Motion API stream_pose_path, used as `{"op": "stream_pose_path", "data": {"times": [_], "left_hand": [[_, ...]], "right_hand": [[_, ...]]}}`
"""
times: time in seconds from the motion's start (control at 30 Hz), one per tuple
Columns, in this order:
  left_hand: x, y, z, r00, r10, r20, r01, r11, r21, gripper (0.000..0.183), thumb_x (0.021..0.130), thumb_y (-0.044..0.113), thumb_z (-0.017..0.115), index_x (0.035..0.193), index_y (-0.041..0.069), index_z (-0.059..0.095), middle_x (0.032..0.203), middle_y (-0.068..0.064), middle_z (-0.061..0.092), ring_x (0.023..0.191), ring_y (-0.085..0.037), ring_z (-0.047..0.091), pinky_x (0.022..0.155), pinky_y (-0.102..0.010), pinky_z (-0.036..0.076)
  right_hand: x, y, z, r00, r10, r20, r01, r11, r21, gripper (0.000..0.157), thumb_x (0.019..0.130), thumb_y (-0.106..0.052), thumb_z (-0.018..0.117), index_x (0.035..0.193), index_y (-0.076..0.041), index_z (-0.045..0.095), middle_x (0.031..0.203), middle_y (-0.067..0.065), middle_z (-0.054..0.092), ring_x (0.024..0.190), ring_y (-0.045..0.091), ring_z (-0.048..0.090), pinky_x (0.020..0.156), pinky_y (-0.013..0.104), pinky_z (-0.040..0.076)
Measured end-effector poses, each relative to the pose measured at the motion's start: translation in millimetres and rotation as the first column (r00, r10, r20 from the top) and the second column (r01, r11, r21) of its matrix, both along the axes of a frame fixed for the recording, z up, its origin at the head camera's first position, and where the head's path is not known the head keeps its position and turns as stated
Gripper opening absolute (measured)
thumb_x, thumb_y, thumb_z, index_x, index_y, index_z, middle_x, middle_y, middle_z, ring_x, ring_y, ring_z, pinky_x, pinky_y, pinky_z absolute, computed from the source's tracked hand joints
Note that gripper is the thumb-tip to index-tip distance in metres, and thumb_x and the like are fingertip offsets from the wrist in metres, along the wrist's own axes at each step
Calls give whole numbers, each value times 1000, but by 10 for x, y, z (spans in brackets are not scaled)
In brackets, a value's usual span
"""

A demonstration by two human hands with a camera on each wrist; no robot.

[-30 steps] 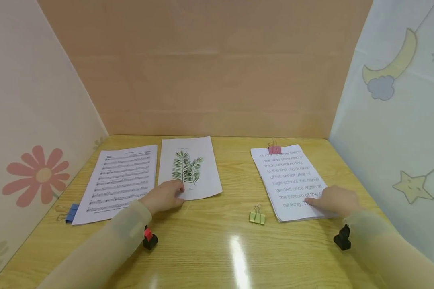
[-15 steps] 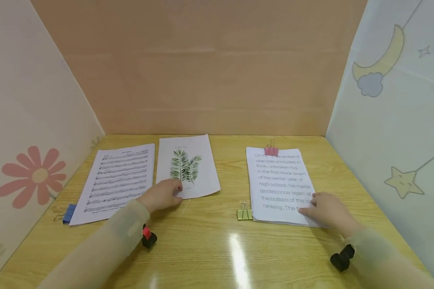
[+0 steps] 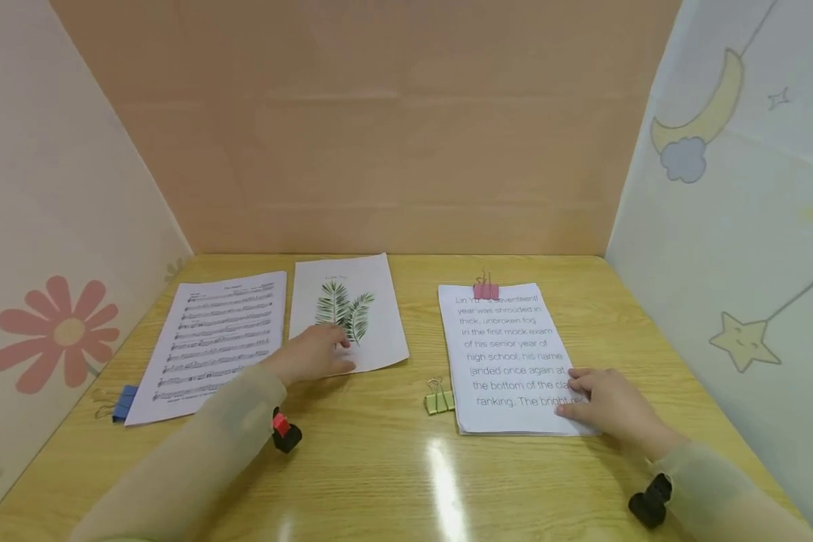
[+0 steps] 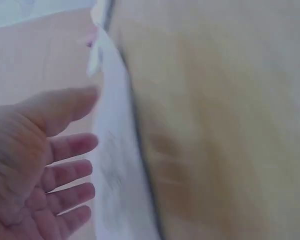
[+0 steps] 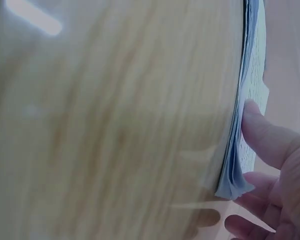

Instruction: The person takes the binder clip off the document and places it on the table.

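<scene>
My left hand (image 3: 314, 352) lies over the lower left part of a sheet printed with green palm leaves (image 3: 386, 324). In the left wrist view its thumb and fingers (image 4: 72, 169) are spread apart along the paper, holding nothing. At the right, my right hand (image 3: 610, 406) rests on the lower right corner of a stack of text pages (image 3: 501, 331), thumb and forefinger on the top page. The right wrist view shows the thumb (image 5: 267, 137) against the stack's layered edge. A pink binder clip (image 3: 485, 291) sits on the stack's top edge. Beside its left edge is a yellow-green binder clip (image 3: 439, 399).
Sheet music (image 3: 226, 331) lies at the left, close to the palm sheet, with a blue binder clip (image 3: 124, 403) at its lower left corner. Patterned side walls and a brown back wall (image 3: 400, 150) bound the wooden table (image 3: 366, 467).
My right hand has shifted the text stack left and nearer, and straightened it. The yellow-green clip has moved left and now lies at its edge. The left hand stays on the palm sheet.
</scene>
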State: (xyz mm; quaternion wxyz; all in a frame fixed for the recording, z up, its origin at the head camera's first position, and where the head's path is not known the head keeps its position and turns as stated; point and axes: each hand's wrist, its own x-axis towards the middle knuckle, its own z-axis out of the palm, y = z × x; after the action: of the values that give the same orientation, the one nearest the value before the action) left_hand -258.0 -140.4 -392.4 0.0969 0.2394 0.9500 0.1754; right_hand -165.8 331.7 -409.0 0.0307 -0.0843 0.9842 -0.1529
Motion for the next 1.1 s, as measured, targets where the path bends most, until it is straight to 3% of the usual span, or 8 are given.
{"op": "stream_pose_path", "data": {"times": [0.17,0.3,0.47,0.57,0.7,0.83,0.97,1.1], "left_hand": [[-193,555,194,997,5,75,-14,993,116,37,94,32,62,123,8,61,129,-8,58,119,-27,53,98,-43,42],[-398,1040,190,982,-10,187,-24,983,180,45,96,34,58,133,9,53,137,-8,53,125,-26,49,101,-42,41],[-666,1476,24,947,123,298,-204,944,260,55,95,36,58,141,10,43,141,-10,49,125,-27,49,101,-42,40],[-790,1610,-101,918,238,317,-324,911,256,57,94,33,59,144,11,41,140,-10,50,122,-27,49,103,-43,39],[-936,1691,-261,906,324,274,-380,906,185,60,94,31,60,146,12,38,141,-10,50,126,-28,46,106,-44,36],[-1061,1727,-347,911,348,220,-387,906,169,60,95,26,60,148,14,35,143,-9,48,133,-29,41,108,-43,33],[-1132,1758,-328,909,358,213,-407,871,275,53,98,19,56,147,12,37,145,-9,46,133,-28,42,108,-42,34],[-1156,1789,-274,908,351,227,-413,836,361,41,99,22,54,137,7,51,135,-10,54,122,-25,51,102,-39,41]], "right_hand": [[25,-69,0,999,15,-32,-13,997,73,70,73,-55,76,108,6,69,123,20,62,108,45,51,88,57,40],[58,-139,-30,999,30,-36,-26,995,100,68,72,-56,76,106,3,71,120,18,64,106,42,53,87,55,41],[104,-197,-102,998,32,-56,-27,995,98,62,69,-52,79,102,1,73,117,15,65,105,40,55,86,54,42],[124,-224,-142,997,42,-65,-35,994,102,61,69,-51,80,100,0,73,116,14,66,105,40,55,86,55,42],[136,-262,-168,996,51,-66,-44,993,105,60,68,-52,80,99,-1,74,115,13,67,106,41,56,87,55,42],[118,-282,-152,995,66,-77,-56,990,128,60,68,-53,79,98,-2,74,114,13,67,108,44,55,88,58,41],[91,-298,-115,994,80,-81,-67,985,160,57,67,-53,79,96,-4,75,113,13,67,107,43,56,88,59,41],[57,-314,-83,995,67,-68,-54,983,174,55,66,-53,80,95,-6,76,113,13,67,105,39,57,85,57,42]]}}
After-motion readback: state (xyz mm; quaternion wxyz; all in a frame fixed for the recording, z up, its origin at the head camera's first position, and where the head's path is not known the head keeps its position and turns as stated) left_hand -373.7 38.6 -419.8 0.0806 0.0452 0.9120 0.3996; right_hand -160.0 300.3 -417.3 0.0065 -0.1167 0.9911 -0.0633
